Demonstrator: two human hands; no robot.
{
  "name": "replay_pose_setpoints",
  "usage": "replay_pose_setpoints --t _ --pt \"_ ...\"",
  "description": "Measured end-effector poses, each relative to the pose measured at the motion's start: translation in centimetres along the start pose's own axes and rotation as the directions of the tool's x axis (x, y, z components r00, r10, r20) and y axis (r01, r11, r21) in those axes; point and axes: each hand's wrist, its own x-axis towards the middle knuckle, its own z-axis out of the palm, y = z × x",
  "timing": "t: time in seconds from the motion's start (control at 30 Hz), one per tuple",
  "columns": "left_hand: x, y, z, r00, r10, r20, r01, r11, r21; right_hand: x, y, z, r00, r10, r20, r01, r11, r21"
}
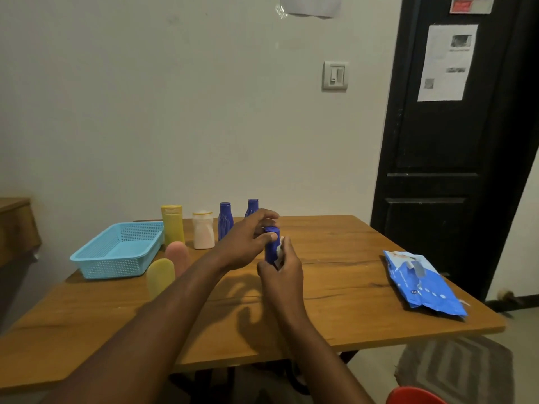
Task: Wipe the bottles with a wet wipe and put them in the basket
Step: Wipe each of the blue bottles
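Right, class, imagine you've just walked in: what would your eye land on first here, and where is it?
The hands above the table: the left hand grips a blue bottle by its top while the right hand holds a white wipe against its side. Then the light blue basket at far left and the blue wipe pack at right.

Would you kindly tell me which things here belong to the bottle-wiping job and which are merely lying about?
Job: blue bottle gripped by left hand; wet wipe in right hand; yellow bottle; white bottle; standing blue bottles; pink container; yellow container; basket; wipes pack.
Lying about: light switch; door papers; rug; red object.
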Motion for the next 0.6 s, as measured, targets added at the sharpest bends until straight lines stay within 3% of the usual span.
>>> replay_pose_setpoints --t 0.27,0.5,0.6 --pt "0.0 1.1 1.0 0.998 0.053 -0.040 -0.047 0.987 0.153 0.2 2.7 -2.8 0.997 0.052 0.060 -0.043 0.988 -0.148" --pt "-0.4 0.8 1.3 0.990 0.040 -0.134 -0.021 0.990 0.141 0.3 3.4 -3.9 0.992 -0.003 -0.129 -0.008 0.996 -0.086" --pt "-0.7 0.3 0.9 0.981 0.025 -0.191 -0.001 0.992 0.127 0.4 3.4 -4.1 0.988 -0.060 -0.142 0.051 0.997 -0.066"
